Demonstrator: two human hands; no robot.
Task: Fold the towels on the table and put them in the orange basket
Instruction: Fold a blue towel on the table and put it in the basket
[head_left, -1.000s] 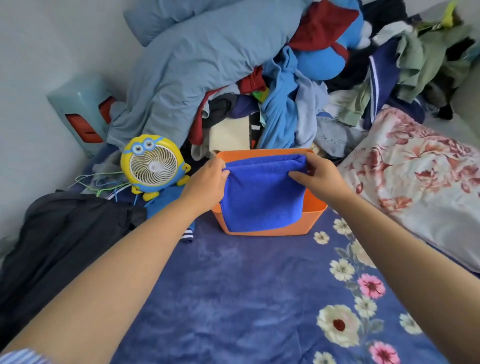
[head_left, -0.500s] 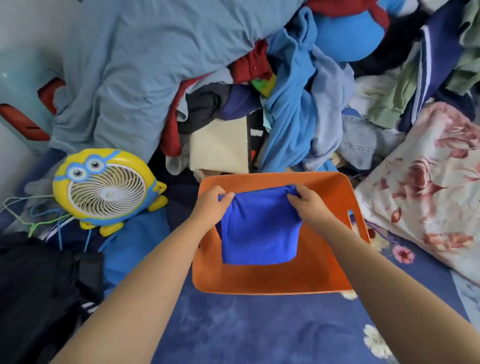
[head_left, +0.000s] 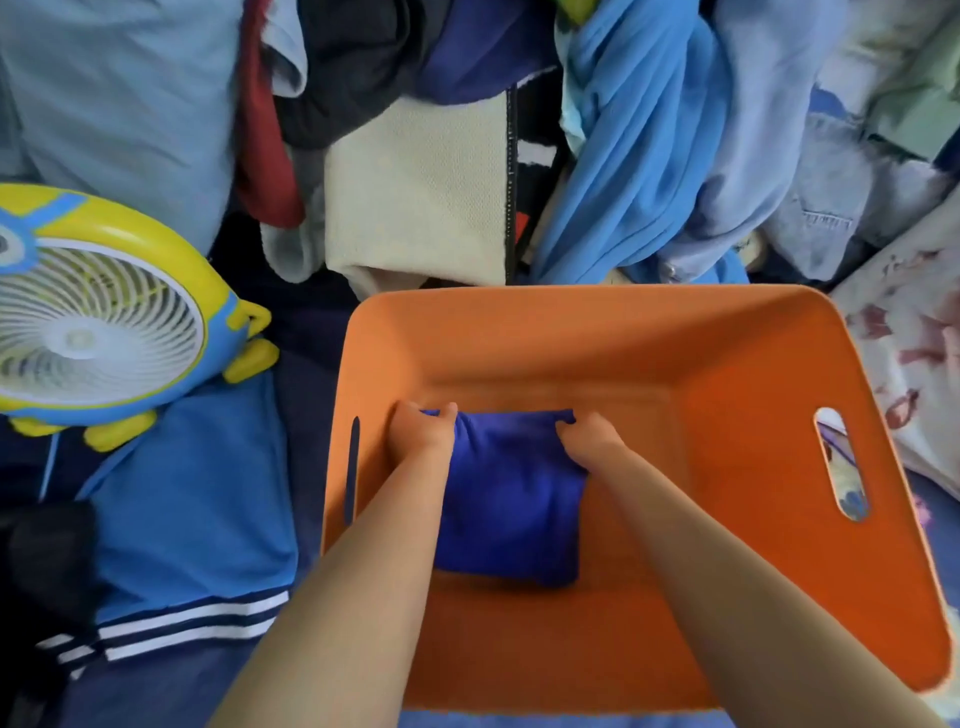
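Towel (head_left: 511, 499) lies folded inside the orange basket (head_left: 769, 467), its far corners pinched by the left hand (head_left: 422, 430) and right hand (head_left: 589, 439), fingers curled.

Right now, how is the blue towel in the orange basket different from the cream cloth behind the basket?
The folded deep blue towel lies inside the orange plastic basket; the cream knitted cloth sits outside it, in the clothes pile. Both hands, left hand and right hand, grip the blue towel; nothing holds the cream cloth. Both are soft fabric.
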